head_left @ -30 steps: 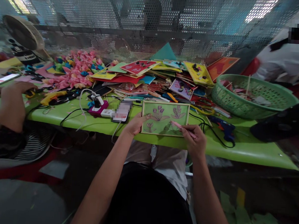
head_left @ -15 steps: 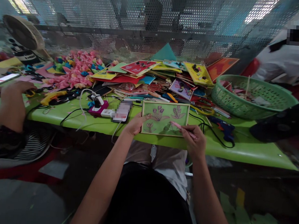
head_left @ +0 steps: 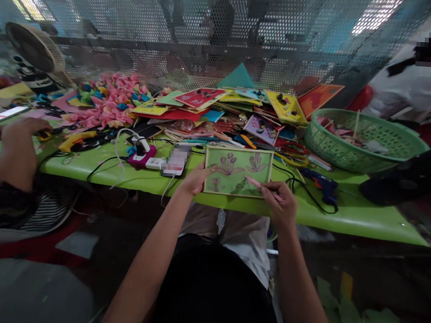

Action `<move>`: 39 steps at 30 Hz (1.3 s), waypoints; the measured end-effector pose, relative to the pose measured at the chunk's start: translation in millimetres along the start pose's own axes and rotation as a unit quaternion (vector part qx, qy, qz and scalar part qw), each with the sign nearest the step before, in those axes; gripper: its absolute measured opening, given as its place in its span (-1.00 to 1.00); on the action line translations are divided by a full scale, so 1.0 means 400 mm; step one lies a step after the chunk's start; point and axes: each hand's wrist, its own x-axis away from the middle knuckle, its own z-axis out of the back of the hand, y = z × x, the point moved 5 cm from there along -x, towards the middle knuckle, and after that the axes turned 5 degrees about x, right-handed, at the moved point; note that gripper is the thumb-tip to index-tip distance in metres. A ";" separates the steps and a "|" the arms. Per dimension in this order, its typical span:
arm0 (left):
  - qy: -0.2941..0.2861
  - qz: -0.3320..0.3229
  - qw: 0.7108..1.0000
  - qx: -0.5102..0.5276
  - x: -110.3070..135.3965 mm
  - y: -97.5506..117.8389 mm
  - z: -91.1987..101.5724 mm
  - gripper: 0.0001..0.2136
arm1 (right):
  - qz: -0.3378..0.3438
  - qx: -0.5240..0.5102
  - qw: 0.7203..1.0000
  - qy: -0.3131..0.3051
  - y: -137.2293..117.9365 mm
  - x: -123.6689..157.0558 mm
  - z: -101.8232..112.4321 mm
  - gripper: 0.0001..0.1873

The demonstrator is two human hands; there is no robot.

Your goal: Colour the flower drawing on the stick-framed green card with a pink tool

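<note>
A green card (head_left: 237,170) with drawn pink flowers lies at the near edge of the green table (head_left: 361,219). My left hand (head_left: 196,178) grips the card's left edge, thumb lying on its face. My right hand (head_left: 280,203) is closed round a thin pink stick (head_left: 260,184), whose tip rests on the card's lower right part.
A heap of coloured cards (head_left: 240,107) and pink paper flowers (head_left: 111,101) fills the table behind. A green basket (head_left: 363,139) stands at the right, a blue glue gun (head_left: 321,183) beside it. Another person's hand (head_left: 20,137) rests at the left; a second person sits at the far right.
</note>
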 end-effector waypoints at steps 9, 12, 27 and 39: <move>0.002 0.008 1.000 0.002 0.006 0.003 -0.006 -0.39 | 0.000 0.006 1.000 0.007 -0.001 0.003 0.002 -0.82; 0.005 0.005 1.000 0.002 0.006 0.005 -0.007 -0.40 | 0.007 0.008 1.000 -0.003 -0.005 0.004 0.001 -0.82; -0.004 -0.003 1.000 -0.003 0.005 0.005 -0.006 -0.37 | -0.006 -0.003 1.000 0.015 -0.001 0.004 0.001 -0.81; -0.002 0.006 1.000 0.001 0.005 0.002 -0.006 -0.36 | -0.010 -0.012 1.000 0.021 0.013 0.005 0.005 -0.83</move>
